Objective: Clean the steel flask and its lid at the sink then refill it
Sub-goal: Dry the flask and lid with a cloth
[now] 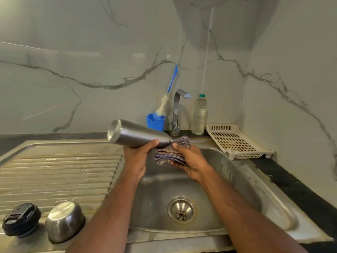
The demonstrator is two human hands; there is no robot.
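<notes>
Over the sink basin (209, 179), the left hand (138, 157) is gripping one steel flask (135, 135) sideways, fingers curled under its body, mouth pointing right, probably so the neck can be wiped. The right hand (191, 161) is clutching one checked cloth (171, 152) against that mouth. One black lid (21, 219) and one steel cup (64, 220) are resting at the drainboard's near left corner, likely draining.

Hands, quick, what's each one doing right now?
Left hand: grips the flask, held sideways over the sink.
Right hand: holds the cloth at the flask's mouth.
</notes>
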